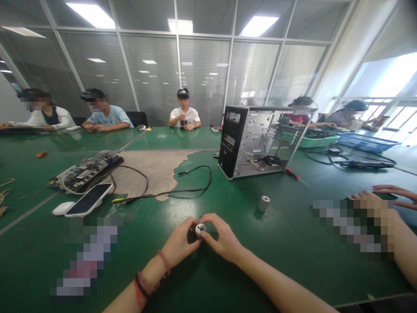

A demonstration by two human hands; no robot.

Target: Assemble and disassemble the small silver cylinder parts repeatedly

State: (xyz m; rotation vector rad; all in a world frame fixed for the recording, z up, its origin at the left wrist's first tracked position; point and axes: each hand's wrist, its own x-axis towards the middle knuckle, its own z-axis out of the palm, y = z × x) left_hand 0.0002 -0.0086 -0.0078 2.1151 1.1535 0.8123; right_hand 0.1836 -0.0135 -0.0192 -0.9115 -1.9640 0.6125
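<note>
Between my two hands is a small metal cylinder (pixel 200 229) with a pale, round top that has dark marks in it. My left hand (pixel 179 241) grips it from the left with thumb and fingers. From the right, my right hand (pixel 224 237) pinches it, the thumb near the lower edge of its top. The cylinder's sides are mostly hidden by my fingers. A second, similar cylinder (pixel 264 203) stands upright on the green table, to the right of and beyond my right hand.
An open computer case (pixel 228 143) stands ahead to the right, with a screwdriver (pixel 293 174) beside it. A black cable (pixel 195 189), phone (pixel 89 200) and circuit board (pixel 86 174) lie to the left. Another person's hands (pixel 371 200) rest at the right. Several people sit across the table.
</note>
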